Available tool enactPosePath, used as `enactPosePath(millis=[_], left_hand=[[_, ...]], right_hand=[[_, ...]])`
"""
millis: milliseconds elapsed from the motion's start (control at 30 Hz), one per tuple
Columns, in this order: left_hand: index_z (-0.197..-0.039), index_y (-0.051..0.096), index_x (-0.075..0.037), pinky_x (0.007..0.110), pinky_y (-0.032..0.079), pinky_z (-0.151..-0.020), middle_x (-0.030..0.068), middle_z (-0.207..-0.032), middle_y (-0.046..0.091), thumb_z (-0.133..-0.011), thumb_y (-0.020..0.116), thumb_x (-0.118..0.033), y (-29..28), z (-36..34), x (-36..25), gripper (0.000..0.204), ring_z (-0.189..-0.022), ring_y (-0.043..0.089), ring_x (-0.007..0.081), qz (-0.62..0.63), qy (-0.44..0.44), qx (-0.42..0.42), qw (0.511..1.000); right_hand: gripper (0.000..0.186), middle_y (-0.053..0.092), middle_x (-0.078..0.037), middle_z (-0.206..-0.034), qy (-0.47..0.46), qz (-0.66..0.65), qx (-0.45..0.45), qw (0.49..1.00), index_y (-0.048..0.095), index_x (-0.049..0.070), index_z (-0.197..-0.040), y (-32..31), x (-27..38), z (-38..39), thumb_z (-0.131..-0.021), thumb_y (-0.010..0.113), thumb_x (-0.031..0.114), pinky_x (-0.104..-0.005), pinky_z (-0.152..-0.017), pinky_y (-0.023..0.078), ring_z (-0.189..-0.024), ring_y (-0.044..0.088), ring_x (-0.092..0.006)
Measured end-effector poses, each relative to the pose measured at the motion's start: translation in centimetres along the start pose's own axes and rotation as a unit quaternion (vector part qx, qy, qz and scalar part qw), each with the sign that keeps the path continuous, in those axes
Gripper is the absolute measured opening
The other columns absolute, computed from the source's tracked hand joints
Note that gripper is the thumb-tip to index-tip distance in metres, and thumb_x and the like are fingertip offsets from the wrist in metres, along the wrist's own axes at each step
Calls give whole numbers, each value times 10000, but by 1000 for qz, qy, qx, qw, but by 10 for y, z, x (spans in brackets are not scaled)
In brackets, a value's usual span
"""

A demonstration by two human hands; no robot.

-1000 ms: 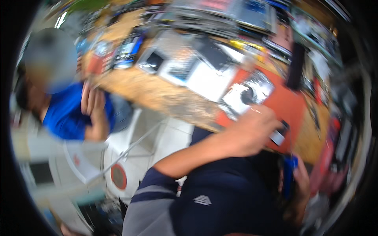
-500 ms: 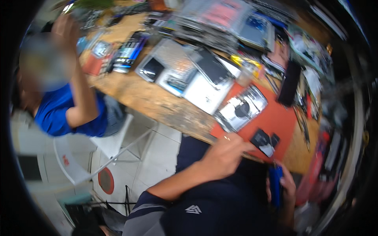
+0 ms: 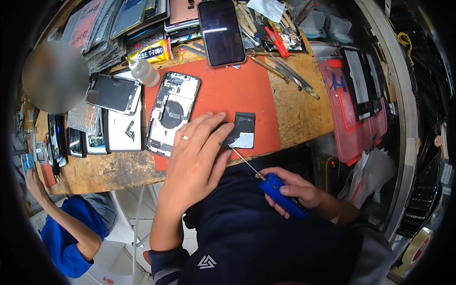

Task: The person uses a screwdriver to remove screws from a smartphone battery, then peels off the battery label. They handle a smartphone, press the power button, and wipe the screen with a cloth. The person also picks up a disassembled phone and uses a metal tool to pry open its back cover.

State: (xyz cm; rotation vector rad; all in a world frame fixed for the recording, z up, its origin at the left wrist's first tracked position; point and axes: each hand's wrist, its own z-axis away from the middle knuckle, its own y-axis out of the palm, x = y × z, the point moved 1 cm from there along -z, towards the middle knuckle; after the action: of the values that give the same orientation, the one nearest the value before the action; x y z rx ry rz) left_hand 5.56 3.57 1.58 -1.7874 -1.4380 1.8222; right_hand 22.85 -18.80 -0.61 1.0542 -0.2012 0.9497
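My left hand (image 3: 197,149) lies over the left part of a black phone battery (image 3: 244,122), pinning it to the orange mat (image 3: 228,90); the fingers hide part of the battery. A crumpled silvery-white patch (image 3: 243,140) covers its lower corner. My right hand (image 3: 300,190) grips a blue handheld tool (image 3: 280,194) with a thin metal shaft (image 3: 248,161). The shaft's tip reaches the battery's lower edge beside the silvery patch; whether it touches, I cannot tell. Left of my left hand, an opened phone body (image 3: 174,111) rests on the mat, its inside facing up.
A dark-screened phone (image 3: 221,33) stands at the mat's far edge. Near it are a white dropper bottle (image 3: 144,72), a yellow packet (image 3: 152,51), tweezers (image 3: 294,73) and red-handled pliers (image 3: 277,42). Stacked phone parts fill the far left. A person in blue (image 3: 76,232) sits at the left.
My view has swung right. The right hand has raised the blue tool from beside the table so its shaft meets the battery. My left hand has moved onto the battery.
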Motion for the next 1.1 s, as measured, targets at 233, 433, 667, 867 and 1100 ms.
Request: enactPosePath(millis=[233,433,667,867,1100], left_hand=[[-1162,692,-63,436,368,-1022,104,-1235,636,-804,794,-112,-5,9,5,375,-1171,573,317,-66,-40,38,996],[-1131,734,-140,565,226,-1155,57,-1245,626,-786,816,-185,-2,13,-1,357,-1291,496,320,-124,-42,20,991],[-1028,768,-197,610,153,-1187,68,-1325,585,-750,838,-215,3,8,-8,287,-1387,421,379,-140,-62,-19,988],[-996,807,-211,601,161,-1210,103,-1396,567,-698,877,-239,6,11,-7,307,-1442,374,408,-156,-91,-23,983],[-986,816,-245,626,125,-1189,74,-1416,550,-750,875,-264,5,14,-8,244,-1457,344,401,-142,-99,-28,984]], right_hand=[[666,604,-154,-1036,1,7,11,1000,233,22,-1600,-7,0,2,-1062,507,305,-279,-586,570,-714,655,-142],[675,608,-149,-1026,27,34,16,999,234,21,-1609,-12,18,1,-1060,514,297,-279,-584,571,-706,653,-142],[672,616,-177,-1005,39,25,8,999,280,-21,-1580,-12,17,7,-1045,541,291,-289,-568,567,-670,657,-166],[668,613,-150,-1015,45,18,22,999,246,-1,-1605,-14,20,7,-1061,510,282,-277,-575,563,-691,651,-149],[682,613,-137,-996,54,68,40,995,256,1,-1610,-22,27,5,-1057,520,302,-267,-575,548,-699,645,-138]])
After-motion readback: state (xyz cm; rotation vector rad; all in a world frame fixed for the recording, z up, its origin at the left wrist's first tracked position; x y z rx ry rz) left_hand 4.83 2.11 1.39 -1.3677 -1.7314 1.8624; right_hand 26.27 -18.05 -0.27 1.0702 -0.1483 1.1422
